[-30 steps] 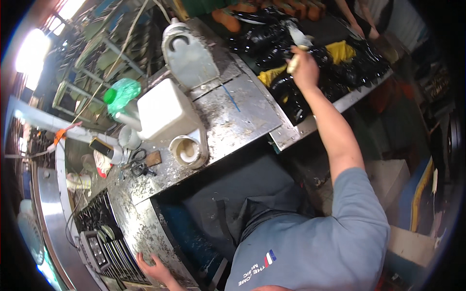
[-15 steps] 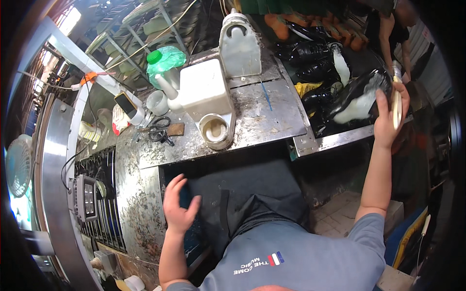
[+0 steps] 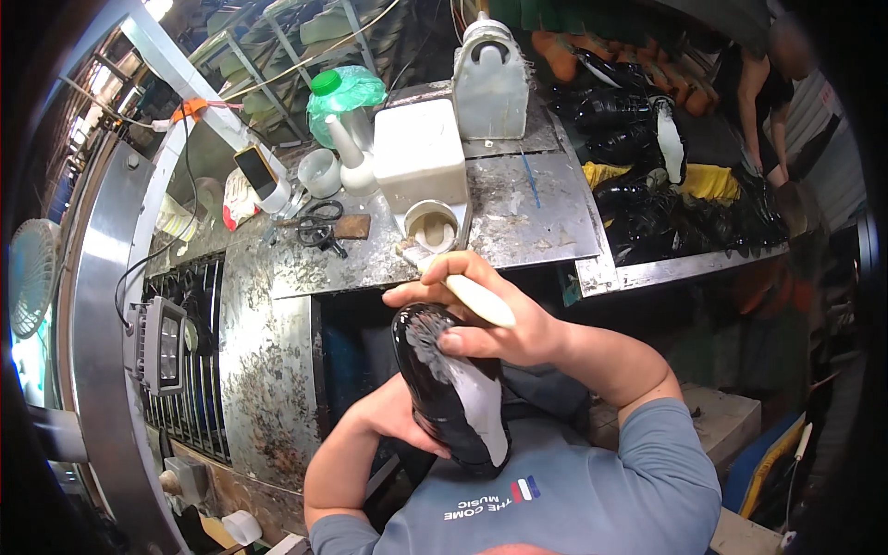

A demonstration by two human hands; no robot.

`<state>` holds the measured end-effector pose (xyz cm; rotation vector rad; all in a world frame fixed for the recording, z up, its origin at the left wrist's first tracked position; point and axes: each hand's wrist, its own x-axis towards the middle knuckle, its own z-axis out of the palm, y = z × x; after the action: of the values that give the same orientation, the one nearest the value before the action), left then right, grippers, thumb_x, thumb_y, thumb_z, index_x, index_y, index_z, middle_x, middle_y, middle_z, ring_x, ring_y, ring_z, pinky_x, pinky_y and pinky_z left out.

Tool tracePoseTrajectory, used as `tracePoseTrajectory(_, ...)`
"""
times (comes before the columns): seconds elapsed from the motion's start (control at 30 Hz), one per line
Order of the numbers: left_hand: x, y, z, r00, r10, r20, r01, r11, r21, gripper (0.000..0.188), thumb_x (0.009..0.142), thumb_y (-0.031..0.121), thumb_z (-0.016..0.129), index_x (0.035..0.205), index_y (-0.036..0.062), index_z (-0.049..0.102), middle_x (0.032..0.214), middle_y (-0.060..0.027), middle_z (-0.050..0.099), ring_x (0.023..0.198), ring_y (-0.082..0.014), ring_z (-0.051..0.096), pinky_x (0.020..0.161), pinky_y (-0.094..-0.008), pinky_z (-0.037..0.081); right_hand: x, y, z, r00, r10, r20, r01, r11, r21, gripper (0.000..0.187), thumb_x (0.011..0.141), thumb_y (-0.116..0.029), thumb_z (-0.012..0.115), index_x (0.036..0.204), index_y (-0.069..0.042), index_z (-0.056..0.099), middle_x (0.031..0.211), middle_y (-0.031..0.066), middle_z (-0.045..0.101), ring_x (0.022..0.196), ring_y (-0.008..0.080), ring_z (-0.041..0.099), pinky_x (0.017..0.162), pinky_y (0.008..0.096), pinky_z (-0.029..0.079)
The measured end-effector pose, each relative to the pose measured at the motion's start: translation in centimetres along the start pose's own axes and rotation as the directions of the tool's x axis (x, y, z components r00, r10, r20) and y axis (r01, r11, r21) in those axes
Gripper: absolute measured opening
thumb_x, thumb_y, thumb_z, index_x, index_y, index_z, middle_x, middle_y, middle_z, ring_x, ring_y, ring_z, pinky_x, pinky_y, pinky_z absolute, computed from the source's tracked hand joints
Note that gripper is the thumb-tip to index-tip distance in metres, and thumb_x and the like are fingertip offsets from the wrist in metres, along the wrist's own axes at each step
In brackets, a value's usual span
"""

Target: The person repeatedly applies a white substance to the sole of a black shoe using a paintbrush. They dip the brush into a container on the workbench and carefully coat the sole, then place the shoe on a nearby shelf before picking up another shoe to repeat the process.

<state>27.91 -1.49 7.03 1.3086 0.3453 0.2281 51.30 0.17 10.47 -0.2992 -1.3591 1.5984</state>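
A glossy black shoe upper [image 3: 407, 342] is held in front of my chest, its underside turned up, with a long white patch and a grey, pleated end. My left hand [image 3: 404, 416] is closed around its near-left side. My right hand [image 3: 518, 324] grips the far end, its thumb on the grey pleats. A brush [image 3: 483, 302] with a pale handle is also held in my right hand, its bristles just in front of the cup of a white dispenser bottle [image 3: 421, 153]. Part of the shoe lies hidden behind my fingers.
Several black shoe uppers [image 3: 647, 208] lie in the metal-edged bay at right, where another person [image 3: 754, 102] stands. On the bench are scissors [image 3: 319, 227], a brown block [image 3: 352, 227], a blue stick [image 3: 530, 180] and a grey-white jug [image 3: 492, 92]. A floodlight [image 3: 165, 347] hangs at left.
My right hand has brought the black shoe upper and the brush from the bay at right to my chest. The left hand, empty before, has closed on the shoe upper.
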Motion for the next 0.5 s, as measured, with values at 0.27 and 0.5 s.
tracePoseTrajectory(0.27, -9.2, -12.3, 1.9, 0.903, 0.083, -0.422, -0.271, 0.872, -0.407, 0.104, 0.057, -0.006, 0.087, 0.15, -0.0065, 0.043, 0.144, -0.0227, 0.058, 0.136, -0.0377, 0.055, 0.115, -0.0508, 0.043, 0.9, -1.5, -5.0, 0.896, 0.012, -0.444, -0.365, 0.59, -0.72, 0.028, 0.099, -0.031, 0.072, 0.113, -0.006, 0.072, 0.082, 0.0108, 0.074, 0.076, 0.0181, 0.074, 0.067, 0.0311, 0.056)
tracePoseTrajectory(0.5, -11.6, -15.0, 3.6, 0.775, 0.082, -0.627, -0.392, 0.84, -0.375, 0.1, 0.063, 0.013, 0.094, 0.149, -0.0032, 0.046, 0.141, -0.0182, 0.061, 0.131, -0.035, 0.059, 0.112, -0.0485, 0.046, 3.1, -1.2, -8.3, 0.943, -0.109, -0.316, -0.276, 0.279, -0.92, 0.023, 0.09, -0.031, 0.077, 0.099, -0.01, 0.078, 0.089, 0.0101, 0.075, 0.078, 0.0289, 0.072, 0.07, 0.0375, 0.056)
